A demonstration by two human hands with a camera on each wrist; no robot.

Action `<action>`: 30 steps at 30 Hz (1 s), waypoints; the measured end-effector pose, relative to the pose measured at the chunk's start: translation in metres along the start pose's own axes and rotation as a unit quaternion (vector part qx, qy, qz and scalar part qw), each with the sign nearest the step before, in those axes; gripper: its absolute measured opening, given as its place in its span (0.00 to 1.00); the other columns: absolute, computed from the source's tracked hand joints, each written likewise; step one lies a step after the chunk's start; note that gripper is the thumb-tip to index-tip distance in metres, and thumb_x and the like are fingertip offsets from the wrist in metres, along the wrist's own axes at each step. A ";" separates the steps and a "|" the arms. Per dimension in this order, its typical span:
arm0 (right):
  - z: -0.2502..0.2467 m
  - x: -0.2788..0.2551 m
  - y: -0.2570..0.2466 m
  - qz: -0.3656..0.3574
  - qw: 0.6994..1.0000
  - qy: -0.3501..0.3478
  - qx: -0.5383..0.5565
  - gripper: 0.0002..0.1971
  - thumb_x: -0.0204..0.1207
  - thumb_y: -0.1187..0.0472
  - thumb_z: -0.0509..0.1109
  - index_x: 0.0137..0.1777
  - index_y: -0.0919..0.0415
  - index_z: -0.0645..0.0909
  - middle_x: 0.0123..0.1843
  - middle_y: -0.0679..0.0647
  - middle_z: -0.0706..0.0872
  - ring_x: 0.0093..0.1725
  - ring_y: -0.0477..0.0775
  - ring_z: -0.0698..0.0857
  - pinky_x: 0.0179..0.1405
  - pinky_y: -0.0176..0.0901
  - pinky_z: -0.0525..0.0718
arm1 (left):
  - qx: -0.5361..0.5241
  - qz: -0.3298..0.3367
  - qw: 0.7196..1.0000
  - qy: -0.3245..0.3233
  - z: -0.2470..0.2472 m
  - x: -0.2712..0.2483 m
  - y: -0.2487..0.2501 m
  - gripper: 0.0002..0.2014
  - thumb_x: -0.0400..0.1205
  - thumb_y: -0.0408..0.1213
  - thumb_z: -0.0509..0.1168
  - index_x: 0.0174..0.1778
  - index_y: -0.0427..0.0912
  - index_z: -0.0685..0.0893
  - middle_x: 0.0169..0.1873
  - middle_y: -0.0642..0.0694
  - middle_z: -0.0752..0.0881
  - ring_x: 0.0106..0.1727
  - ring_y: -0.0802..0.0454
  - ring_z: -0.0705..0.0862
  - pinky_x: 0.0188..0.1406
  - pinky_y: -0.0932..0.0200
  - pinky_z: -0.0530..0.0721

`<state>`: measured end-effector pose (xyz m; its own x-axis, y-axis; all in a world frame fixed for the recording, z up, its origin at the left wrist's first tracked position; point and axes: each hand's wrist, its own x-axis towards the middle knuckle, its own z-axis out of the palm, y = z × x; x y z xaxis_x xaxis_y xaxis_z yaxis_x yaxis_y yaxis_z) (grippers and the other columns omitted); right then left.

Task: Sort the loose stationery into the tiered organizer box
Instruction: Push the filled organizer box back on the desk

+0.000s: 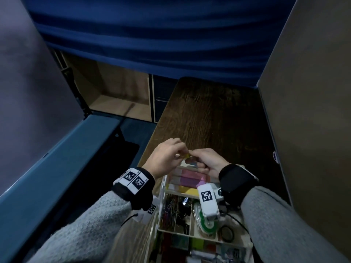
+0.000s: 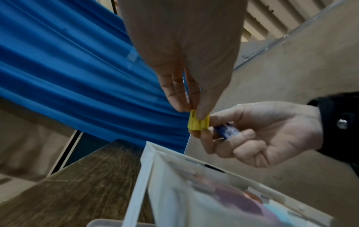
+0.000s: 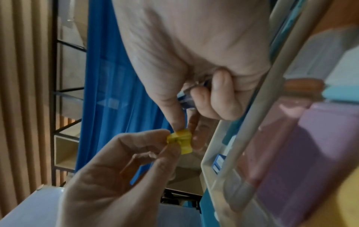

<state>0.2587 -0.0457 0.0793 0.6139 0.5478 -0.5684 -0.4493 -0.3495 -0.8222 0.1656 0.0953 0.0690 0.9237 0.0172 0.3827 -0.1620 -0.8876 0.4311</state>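
A small yellow plastic clip (image 2: 198,122) (image 3: 181,140) (image 1: 187,156) is pinched from both sides above the far end of the white tiered organizer box (image 1: 163,188) (image 2: 147,173). My left hand (image 1: 167,158) (image 2: 186,76) pinches it with thumb and fingertips. My right hand (image 1: 207,162) (image 2: 262,135) (image 3: 194,61) pinches its other side with thumb and forefinger, while the remaining curled fingers hold a small blue item (image 2: 225,132) (image 3: 186,98) in the palm.
The organizer's upper tier holds pink, purple and yellow pads (image 1: 191,179); a lower tray holds paper clips (image 1: 171,209), a green tape roll (image 1: 207,223) and a black ring (image 1: 226,233). The dark wooden table (image 1: 209,118) stretches ahead. Grey panels flank both sides, a blue curtain (image 1: 152,35) behind.
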 end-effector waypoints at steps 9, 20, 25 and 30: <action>0.015 0.011 0.004 -0.178 0.919 0.167 -0.310 0.03 0.74 0.61 0.74 0.46 0.57 0.88 0.42 0.52 0.89 0.43 0.50 0.86 0.43 0.41 0.86 | 0.012 -0.117 0.993 -0.004 0.003 -0.015 -0.018 0.11 0.78 0.34 0.65 0.56 0.46 0.79 0.50 0.49 0.79 0.52 0.51 0.80 0.50 0.51 0.81; 0.026 0.021 0.018 -0.234 0.788 0.198 -0.534 0.04 0.77 0.58 0.69 0.45 0.46 0.81 0.50 0.54 0.89 0.51 0.60 0.87 0.50 0.58 0.86 | 0.008 -0.156 0.987 -0.043 0.000 -0.028 -0.031 0.07 0.80 0.34 0.62 0.50 0.49 0.81 0.46 0.51 0.79 0.49 0.53 0.80 0.48 0.48 0.82; 0.027 0.019 0.018 -0.223 0.778 0.188 -0.557 0.03 0.78 0.57 0.69 0.45 0.47 0.83 0.51 0.54 0.88 0.52 0.60 0.86 0.51 0.56 0.85 | 0.058 -0.127 0.981 -0.132 0.002 -0.023 -0.026 0.12 0.84 0.45 0.60 0.60 0.53 0.84 0.47 0.48 0.70 0.50 0.47 0.77 0.48 0.48 0.80; 0.027 0.020 0.021 -0.208 0.782 0.164 -0.565 0.05 0.78 0.57 0.70 0.50 0.48 0.86 0.59 0.54 0.81 0.55 0.61 0.84 0.51 0.53 0.82 | 0.132 -0.122 0.965 -0.193 0.006 -0.023 -0.029 0.17 0.85 0.52 0.55 0.67 0.57 0.79 0.48 0.50 0.62 0.56 0.46 0.75 0.53 0.48 0.76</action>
<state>0.2441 -0.0215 0.0509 0.7712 0.6327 -0.0705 0.5786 -0.7429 -0.3365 0.1513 0.1176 0.0428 0.9918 0.1139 -0.0588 0.1244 -0.9658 0.2276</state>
